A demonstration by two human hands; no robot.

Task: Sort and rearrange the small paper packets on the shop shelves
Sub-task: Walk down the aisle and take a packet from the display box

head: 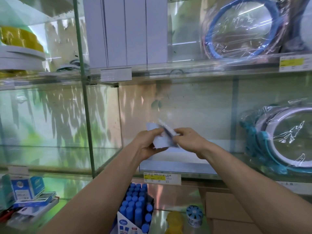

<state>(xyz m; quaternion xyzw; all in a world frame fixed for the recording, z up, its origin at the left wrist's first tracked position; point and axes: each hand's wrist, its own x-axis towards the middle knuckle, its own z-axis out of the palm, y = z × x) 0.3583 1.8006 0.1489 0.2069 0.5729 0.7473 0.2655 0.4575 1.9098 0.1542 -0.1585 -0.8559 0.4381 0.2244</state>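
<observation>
OK, mid-sort. Left hand [146,146] is curled under and round a small stack of paper packets [161,142], thumb on top. Stack is mid-air in front of the middle glass shelf [226,166], above its near edge, not touching it. Right hand [190,140] pinches the top packet [168,130] at the stack's right end w/ thumb + fingertips. That packet is motion-blurred, so can't tell if it's clear of the stack or overlaps it.

My read: step = peel one packet off, check it, place it.

To do it well, IMO:
- Left hand clamps the stack's left end so the rest don't fan out or drop.
- Right hand takes a single packet only. Slide it sideways to the right, don't lift, so a 2nd one doesn't ride along.
- Keep the work over the shelf, not out past its edge. A dropped packet would likely land in the glue-stick box [135,205] on the shelf below.
- Place toward the middle or left of the shelf, which looks open. Plastic-wrapped hoops [283,141] crowd the far right.
- Align edges w/ the price label [162,178] on the near edge.

Packet markings unreadable here, so sort criterion unknown.
</observation>
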